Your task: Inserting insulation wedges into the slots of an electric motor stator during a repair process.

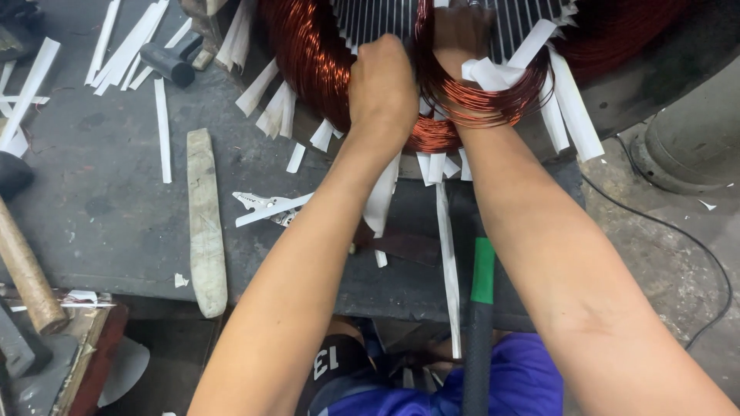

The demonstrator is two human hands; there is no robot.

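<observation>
We see 2 bare arms reaching up the middle of the dark grey metal workbench (116,154) to the large round motor stator (432,23) with pale slot teeth that stands at the bench's far edge. The left hand (383,88) is closed in a fist on the reddish copper wire winding (308,54) at the stator's near face. The right hand (460,38) is pushed through a loose coil of the same copper wire (482,104), which rings its wrist; its fingers curl around the strands at the slots, though how tightly we cannot tell. White paper insulation strips (566,100) stick out of the slots all around the winding and hang over the near face.

More white strips (127,42) lie scattered toward the bench's far left corner, beside a black-headed mallet (168,62). A long pale wooden stick (204,223) lies lengthwise near the front edge, left of the left arm. Just beside that arm rest white-handled pliers (266,206). A brown wooden hammer handle (27,270) crosses the left edge. A black rod with a green band (482,270) rests over the front edge between the arms.
</observation>
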